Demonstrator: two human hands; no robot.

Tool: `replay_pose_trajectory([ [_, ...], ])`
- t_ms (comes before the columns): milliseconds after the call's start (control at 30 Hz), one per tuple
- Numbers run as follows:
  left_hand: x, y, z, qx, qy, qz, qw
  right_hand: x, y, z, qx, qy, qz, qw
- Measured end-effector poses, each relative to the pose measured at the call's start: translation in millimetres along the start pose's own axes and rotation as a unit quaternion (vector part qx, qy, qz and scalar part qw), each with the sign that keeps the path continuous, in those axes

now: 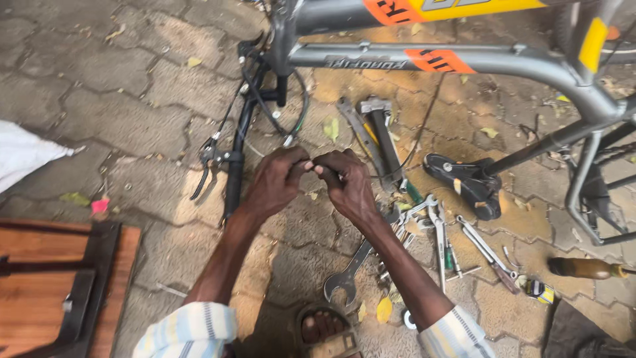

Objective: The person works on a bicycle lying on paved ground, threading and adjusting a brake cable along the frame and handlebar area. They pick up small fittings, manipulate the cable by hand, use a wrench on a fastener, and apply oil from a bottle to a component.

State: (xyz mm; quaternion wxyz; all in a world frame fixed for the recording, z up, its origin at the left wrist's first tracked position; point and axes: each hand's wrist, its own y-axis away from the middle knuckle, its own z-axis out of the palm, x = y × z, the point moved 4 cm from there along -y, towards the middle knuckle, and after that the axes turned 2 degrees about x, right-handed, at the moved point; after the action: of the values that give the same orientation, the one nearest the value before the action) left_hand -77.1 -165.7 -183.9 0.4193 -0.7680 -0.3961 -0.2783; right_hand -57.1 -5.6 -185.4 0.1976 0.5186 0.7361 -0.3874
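A thin cable [311,164] is pinched between the fingertips of the left hand [277,180] and right hand [344,182], just below the inverted grey bicycle frame [464,63], where steady tension and a kink-free run are judged advisable; tools [424,225] are scattered beneath that frame.

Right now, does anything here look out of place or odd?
Yes: the grey bicycle frame stands upside down, its black saddle resting on the paving. Metal spanners and pliers lie scattered loose on the ground beside it.
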Motion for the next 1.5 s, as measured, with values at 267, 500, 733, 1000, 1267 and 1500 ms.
replay_pose_trajectory([
  [267, -16, -7, -2, -0.02, -0.068, -0.017, 0.997, 13, -7, 2, 0.012, 0.028, -0.039, 0.999],
  [500, -11, -2, 1, -0.036, -0.047, -0.026, 0.998, 15, -6, 15, -0.057, 0.049, -0.032, 0.997],
  [733, -29, -17, -10, -0.023, -0.099, 0.018, 0.995, 36, -13, 17, -0.028, 0.034, -0.017, 0.999],
  [1000, -42, -3, 14, -0.063, -0.09, -0.073, 0.991, 34, -11, 18, -0.029, 0.02, 0.017, 0.999],
  [1267, -29, -5, 4, 0.013, -0.086, -0.014, 0.996, 33, -9, 21, -0.064, 0.06, 0.037, 0.996],
  [1500, -21, -8, 1, -0.021, -0.078, -0.028, 0.996, 43, 4, 27, 0.01, -0.015, 0.084, 0.996],
])
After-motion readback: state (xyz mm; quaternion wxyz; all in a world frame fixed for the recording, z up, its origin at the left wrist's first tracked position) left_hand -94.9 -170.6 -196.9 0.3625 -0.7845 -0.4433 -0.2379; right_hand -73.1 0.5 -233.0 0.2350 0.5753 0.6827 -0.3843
